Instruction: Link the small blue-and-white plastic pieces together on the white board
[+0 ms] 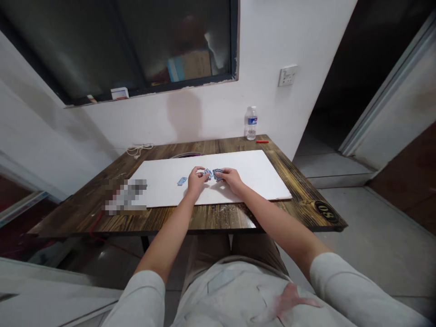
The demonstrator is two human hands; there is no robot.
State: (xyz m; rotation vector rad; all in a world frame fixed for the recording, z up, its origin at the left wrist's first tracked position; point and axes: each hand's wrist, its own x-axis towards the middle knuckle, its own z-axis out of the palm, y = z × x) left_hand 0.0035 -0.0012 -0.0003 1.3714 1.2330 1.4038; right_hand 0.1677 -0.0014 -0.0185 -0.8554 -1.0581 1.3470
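Over the white board point(238, 165), my left hand point(196, 180) grips a few small blue-and-white cards point(207, 173) between thumb and fingers. Close beside it, my right hand point(232, 178) pinches a darker blue bunch of cards point(217, 174). The two bunches nearly meet, and I cannot tell whether they touch. To the left of my left hand, a small group of blue-and-white cards point(182, 181) lies overlapping on the board. What is printed on the cards is too small to read.
The board rests on a dark wooden table point(286, 181). A clear plastic bottle point(251, 123) stands at the back near the wall, with a red pen-like stick point(262, 141) beside it. A pale cord point(139, 149) lies at the back left. A blurred patch point(127, 197) covers something at left.
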